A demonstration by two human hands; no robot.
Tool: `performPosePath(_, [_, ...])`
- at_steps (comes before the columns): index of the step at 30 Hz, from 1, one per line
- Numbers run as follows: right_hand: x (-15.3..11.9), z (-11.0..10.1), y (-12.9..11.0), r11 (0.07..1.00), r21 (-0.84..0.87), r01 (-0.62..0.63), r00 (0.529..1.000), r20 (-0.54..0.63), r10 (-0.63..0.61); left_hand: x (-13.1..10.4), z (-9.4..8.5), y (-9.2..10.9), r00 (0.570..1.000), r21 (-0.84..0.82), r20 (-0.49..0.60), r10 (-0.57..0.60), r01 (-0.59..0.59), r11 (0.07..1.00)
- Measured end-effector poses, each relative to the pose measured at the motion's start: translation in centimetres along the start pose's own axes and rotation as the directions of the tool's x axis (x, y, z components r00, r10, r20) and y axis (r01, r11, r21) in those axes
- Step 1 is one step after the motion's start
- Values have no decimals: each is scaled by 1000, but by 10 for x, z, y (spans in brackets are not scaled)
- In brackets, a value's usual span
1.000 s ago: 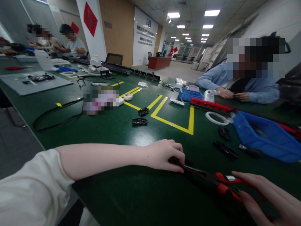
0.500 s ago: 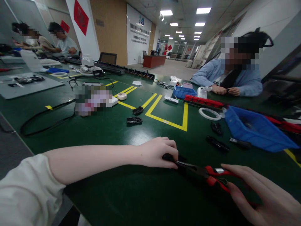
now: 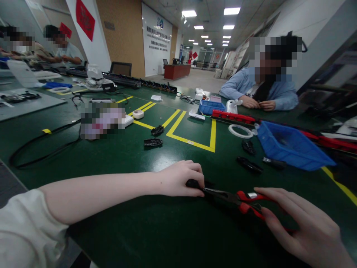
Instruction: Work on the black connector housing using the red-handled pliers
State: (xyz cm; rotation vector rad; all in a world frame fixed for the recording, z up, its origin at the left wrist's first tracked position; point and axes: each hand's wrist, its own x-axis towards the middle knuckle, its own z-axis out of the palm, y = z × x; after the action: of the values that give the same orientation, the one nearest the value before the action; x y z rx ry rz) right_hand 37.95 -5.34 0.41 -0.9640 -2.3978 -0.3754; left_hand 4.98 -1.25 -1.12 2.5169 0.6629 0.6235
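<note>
My left hand [image 3: 182, 178] is closed around a small black plastic part [image 3: 192, 183], most of it hidden by the fingers. From the right, the tips of red-handled long-nose pliers [image 3: 240, 201] meet that part at my left fingertips; whether the jaws grip it I cannot tell. My right hand [image 3: 304, 223] holds the pliers by the handles, thumb on the near one and fingers along the far one. Beyond my hands, two black parts [image 3: 153, 143] lie left of centre. More black pieces [image 3: 249, 165] rest to the right.
A blue bin [image 3: 292, 145] stands at the right, near a white ring [image 3: 240, 131] and a red strip [image 3: 233, 116]. Yellow tape [image 3: 192, 142] marks the green table. A black cable [image 3: 41, 134] loops at the left. Across the table sits a person in a blue sleeve [image 3: 284, 95].
The whole view has shifted, so the scene and both hands appear slightly further left. My hands keep their hold on the black part and the pliers, with little change between them.
</note>
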Motion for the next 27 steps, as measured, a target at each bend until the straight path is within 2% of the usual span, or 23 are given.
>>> performPosePath(15, [-3, 1, 4, 1000, 14, -6, 1000, -22, 6, 1, 2, -2, 999, 7, -32, 35, -35, 999])
performPosePath(20, [-4, 5, 0, 996, 30, -84, 995, -41, 85, 1, 1, -1, 999, 14, -25, 26, -25, 1000])
performPosePath(27, [-10, 11, 6, 996, 25, -82, 995, -54, 83, 2, 1, -2, 999, 17, -27, 26, -26, 1000])
